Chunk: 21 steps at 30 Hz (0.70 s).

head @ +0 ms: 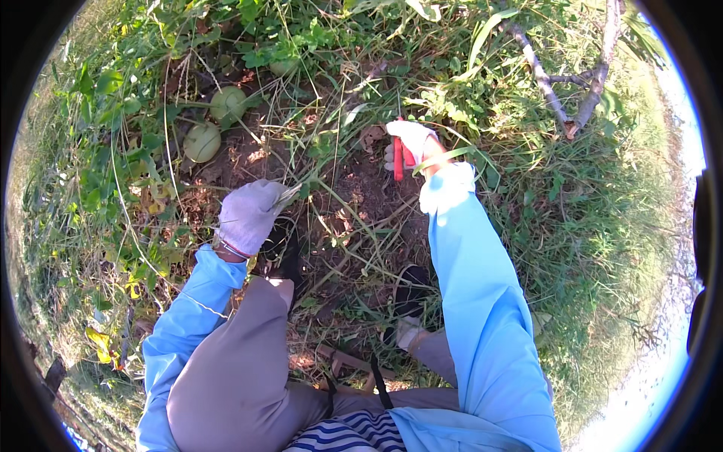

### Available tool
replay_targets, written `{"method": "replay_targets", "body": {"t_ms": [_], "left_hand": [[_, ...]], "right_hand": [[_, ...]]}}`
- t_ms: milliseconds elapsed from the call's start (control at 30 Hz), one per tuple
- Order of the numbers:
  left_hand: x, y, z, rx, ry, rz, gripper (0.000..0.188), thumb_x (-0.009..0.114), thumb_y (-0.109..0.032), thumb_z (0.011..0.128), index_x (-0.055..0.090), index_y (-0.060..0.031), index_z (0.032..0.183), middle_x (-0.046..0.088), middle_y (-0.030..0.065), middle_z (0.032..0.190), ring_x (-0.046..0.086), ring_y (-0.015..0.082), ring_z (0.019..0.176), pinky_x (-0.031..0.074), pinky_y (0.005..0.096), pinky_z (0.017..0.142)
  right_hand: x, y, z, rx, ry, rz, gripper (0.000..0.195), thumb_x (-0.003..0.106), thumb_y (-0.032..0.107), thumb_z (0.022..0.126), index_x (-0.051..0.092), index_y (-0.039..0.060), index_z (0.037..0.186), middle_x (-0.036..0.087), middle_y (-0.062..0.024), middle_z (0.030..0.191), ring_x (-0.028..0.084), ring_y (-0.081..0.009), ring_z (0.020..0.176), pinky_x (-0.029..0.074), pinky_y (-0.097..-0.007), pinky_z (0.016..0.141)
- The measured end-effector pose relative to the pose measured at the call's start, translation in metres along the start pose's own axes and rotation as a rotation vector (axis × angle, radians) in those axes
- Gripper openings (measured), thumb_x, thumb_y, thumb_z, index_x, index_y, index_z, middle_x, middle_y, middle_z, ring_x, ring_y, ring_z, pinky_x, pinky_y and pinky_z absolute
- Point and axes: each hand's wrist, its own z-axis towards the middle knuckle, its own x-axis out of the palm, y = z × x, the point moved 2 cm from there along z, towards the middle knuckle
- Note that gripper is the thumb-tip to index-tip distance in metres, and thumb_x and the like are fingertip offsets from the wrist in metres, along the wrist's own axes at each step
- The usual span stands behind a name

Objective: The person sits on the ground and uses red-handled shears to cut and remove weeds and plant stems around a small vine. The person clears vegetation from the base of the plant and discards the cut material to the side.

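My left hand [251, 216], in a whitish knit glove, is closed with its fingertips on thin green stems [305, 186] above the soil. My right hand [415, 141], also gloved, grips red-handled shears [399, 161], whose blades point away from me into the grass and are mostly hidden. Green vines [353, 212] run across the bare soil between both hands. Beyond my left hand, two pale green round fruits [202, 142] [228, 104] lie among leaves and stalks. Another rounded green shape [283, 65], partly covered by foliage, shows farther off.
A forked cut branch [590, 99] lies on the grass at upper right. Dense leafy growth [107, 169] fills the left side. My dark shoes [412, 291] flank the soil, and a low wooden stool [356, 361] is partly visible beneath me.
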Motion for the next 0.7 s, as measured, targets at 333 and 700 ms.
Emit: {"method": "replay_targets", "body": {"t_ms": [333, 700], "left_hand": [[-0.005, -0.014, -0.003, -0.068, -0.057, -0.19, 0.017, 0.067, -0.017, 0.079, 0.064, -0.0087, 0.094, 0.063, 0.0122, 0.087, 0.061, 0.031, 0.081, 0.05, 0.0375, 0.069], [-0.021, 0.047, -0.016, -0.6, -0.195, -1.003, 0.013, 0.058, -0.004, 0.083, 0.064, 0.0005, 0.093, 0.061, -0.0003, 0.08, 0.053, 0.0073, 0.072, 0.042, 0.0221, 0.066]], "right_hand": [[0.001, 0.011, 0.05, -0.045, 0.054, 0.027, 0.021, 0.06, 0.025, 0.081, 0.057, 0.0058, 0.088, 0.056, -0.0091, 0.077, 0.052, -0.0198, 0.055, 0.045, -0.0367, 0.046], [-0.023, -0.018, 0.03, -0.011, 0.049, 0.033, 0.022, 0.062, 0.027, 0.082, 0.053, 0.008, 0.089, 0.054, -0.0064, 0.065, 0.054, -0.0213, 0.052, 0.048, -0.0389, 0.049]]}}
